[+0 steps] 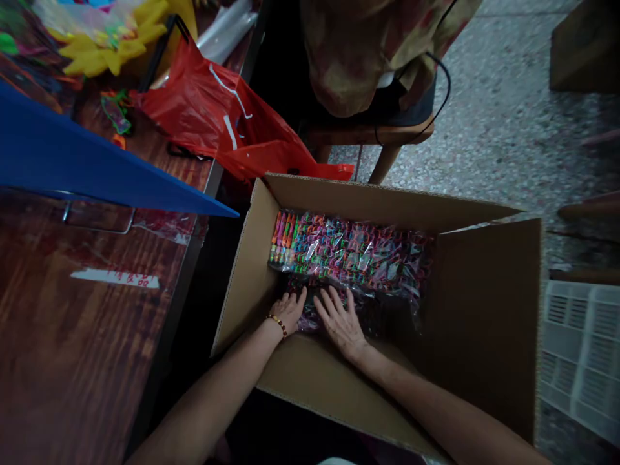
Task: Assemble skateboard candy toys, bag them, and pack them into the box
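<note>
An open cardboard box (pixel 484 323) stands in front of me with its top wide open. Along its far wall lies a clear plastic pack (pixel 349 248) of small, many-coloured items in rows; their exact kind is too small to tell. Both hands reach down inside, on the near side of that pack. My left hand (pixel 289 311), with a beaded bracelet at the wrist, rests with fingers extended on darker plastic-wrapped goods (pixel 310 320). Beside it, my right hand (pixel 341 323) lies with fingers spread on the same wrapping. Shadow hides the bottom of the box.
At left is a wooden table (pixel 97 361) bearing a blue board (pixel 97 155), whose tip juts toward the box. A red plastic bag (pixel 203 110) hangs over the table edge. Behind the box stands a wooden stool (pixel 382 135). White plastic crates (pixel 581 349) are at right.
</note>
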The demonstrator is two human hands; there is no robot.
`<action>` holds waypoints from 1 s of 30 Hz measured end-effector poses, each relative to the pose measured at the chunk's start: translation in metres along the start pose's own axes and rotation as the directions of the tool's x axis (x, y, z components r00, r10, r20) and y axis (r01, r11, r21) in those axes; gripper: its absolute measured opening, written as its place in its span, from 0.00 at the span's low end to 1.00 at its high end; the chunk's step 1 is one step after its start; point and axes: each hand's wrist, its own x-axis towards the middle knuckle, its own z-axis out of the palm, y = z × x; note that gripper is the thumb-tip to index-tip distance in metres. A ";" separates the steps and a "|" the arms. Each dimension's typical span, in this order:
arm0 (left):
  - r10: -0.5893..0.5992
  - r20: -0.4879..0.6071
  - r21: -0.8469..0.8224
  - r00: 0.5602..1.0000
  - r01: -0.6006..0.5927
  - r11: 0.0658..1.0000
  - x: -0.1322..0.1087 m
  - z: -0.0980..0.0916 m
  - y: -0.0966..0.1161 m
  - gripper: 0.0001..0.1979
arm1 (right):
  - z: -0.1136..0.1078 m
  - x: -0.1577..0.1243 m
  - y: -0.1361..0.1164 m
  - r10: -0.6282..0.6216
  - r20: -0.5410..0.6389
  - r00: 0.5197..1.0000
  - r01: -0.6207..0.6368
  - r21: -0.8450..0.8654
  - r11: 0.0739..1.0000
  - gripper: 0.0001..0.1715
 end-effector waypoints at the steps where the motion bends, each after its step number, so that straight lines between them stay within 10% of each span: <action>1: 0.007 0.000 0.008 1.000 -0.007 1.000 0.001 0.000 -0.001 0.52 | -0.002 -0.002 0.004 0.019 0.022 1.000 -0.018 -0.017 1.000 0.27; 8: 0.136 -0.046 0.063 0.990 -0.133 0.989 0.015 -0.009 0.003 0.65 | -0.007 0.005 0.025 0.092 0.191 0.977 -0.088 -0.028 0.996 0.25; 17: 0.044 -0.191 0.069 0.981 -0.031 0.997 0.012 -0.009 0.018 0.57 | -0.023 0.020 0.014 0.117 0.266 0.957 -0.143 0.081 0.986 0.27; 23: 0.213 -0.263 0.156 0.941 -0.176 0.972 0.003 -0.013 0.010 0.52 | -0.035 0.017 0.005 0.091 0.210 0.973 -0.129 0.177 0.976 0.29; 30: 0.123 -0.237 0.112 0.964 -0.099 0.989 -0.014 -0.032 0.014 0.46 | -0.053 0.019 0.009 0.056 0.124 0.991 -0.089 0.273 0.958 0.32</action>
